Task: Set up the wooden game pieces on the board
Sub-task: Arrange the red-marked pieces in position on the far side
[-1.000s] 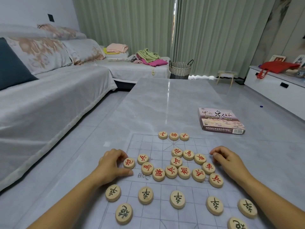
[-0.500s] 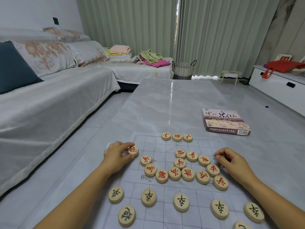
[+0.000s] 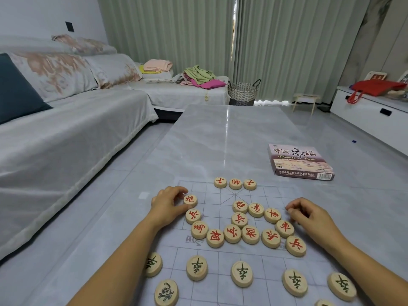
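Pinching a round pale-wood disc with a red cannon character (image 3: 190, 200), the left hand (image 3: 167, 206) has carried it from beside the loose cluster up and outward to the left part of the thin translucent gridded board (image 3: 260, 259), where it now sits on or just above a line crossing near the board's left edge. Thumb and fingers close around its rim, so the piece is not yet released (whether it fully rests on the board I cannot tell). The right hand (image 3: 309, 217) stays curled just beside the red chariot disc (image 3: 272, 215); its fingertips look empty, though any contact is hard to judge. Three red-marked discs (image 3: 235, 183) already line the far edge, and a row of black-marked soldiers (image 3: 241, 273) stands near the person. Most red pieces are still heaped mid-board, so the setup seems roughly half done.
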{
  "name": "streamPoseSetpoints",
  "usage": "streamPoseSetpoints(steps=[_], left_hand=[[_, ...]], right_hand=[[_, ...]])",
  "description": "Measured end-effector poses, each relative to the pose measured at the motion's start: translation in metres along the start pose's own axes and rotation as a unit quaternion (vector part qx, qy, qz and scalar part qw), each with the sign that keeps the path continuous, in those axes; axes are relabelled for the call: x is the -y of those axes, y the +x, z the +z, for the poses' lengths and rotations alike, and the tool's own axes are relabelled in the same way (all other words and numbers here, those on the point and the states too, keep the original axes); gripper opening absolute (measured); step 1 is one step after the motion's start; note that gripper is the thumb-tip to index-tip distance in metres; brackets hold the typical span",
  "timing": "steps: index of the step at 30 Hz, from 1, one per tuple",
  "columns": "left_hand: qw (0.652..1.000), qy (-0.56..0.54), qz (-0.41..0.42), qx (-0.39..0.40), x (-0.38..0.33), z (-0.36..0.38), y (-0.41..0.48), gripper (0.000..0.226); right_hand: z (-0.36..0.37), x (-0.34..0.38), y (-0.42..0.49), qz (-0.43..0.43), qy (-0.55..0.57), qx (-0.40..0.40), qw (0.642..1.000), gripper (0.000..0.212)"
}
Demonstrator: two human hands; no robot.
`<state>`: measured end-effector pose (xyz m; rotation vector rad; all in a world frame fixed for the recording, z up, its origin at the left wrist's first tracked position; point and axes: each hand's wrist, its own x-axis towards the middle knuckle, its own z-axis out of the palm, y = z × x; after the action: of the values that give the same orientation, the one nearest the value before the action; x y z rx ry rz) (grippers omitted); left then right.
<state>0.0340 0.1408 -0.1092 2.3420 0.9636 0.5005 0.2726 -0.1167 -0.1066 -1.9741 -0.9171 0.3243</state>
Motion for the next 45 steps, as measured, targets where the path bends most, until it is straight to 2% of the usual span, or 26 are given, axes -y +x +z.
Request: streamPoseSetpoints(steps=[8, 15, 21, 27, 32, 36, 40, 45], left_hand=[[1.0, -0.026, 0.01, 0.0, 0.009, 0.003, 0.002, 0.031], [0.999, -0.029, 0.012, 0.007, 0.01, 0.003, 0.001, 0.037], [0.999, -0.041, 0.011, 0.001, 0.011, 0.003, 0.001, 0.037], [0.999, -0.047, 0.013, 0.0, 0.011, 0.002, 0.001, 0.036], [0.999, -0.047, 0.017, 0.002, 0.011, 0.002, 0.001, 0.034], [0.999, -0.05, 0.019, -0.002, 0.012, 0.003, 0.001, 0.033], [0.998, -0.051, 0.023, -0.007, 0.013, 0.003, 0.002, 0.032], [0.998, -0.055, 0.028, -0.003, 0.014, 0.003, 0.002, 0.028]], right_hand=[[0.001, 0.002, 0.0, 0.011, 0.008, -0.003, 1.0, 0.014], [-0.002, 0.002, 0.0, 0.018, 0.032, 0.0, 0.999, 0.017], [-0.003, 0.001, 0.002, 0.028, 0.026, 0.03, 0.999, 0.011], [-0.004, 0.003, 0.001, 0.033, 0.006, 0.039, 0.999, 0.016], [-0.001, 0.012, 0.005, -0.008, -0.131, 0.083, 0.988, 0.011], [0.006, 0.03, 0.02, -0.015, -0.221, 0.12, 0.968, 0.022], [0.025, 0.046, 0.028, -0.013, -0.239, 0.149, 0.959, 0.029], [0.033, 0.046, 0.021, -0.023, -0.16, 0.202, 0.966, 0.005]])
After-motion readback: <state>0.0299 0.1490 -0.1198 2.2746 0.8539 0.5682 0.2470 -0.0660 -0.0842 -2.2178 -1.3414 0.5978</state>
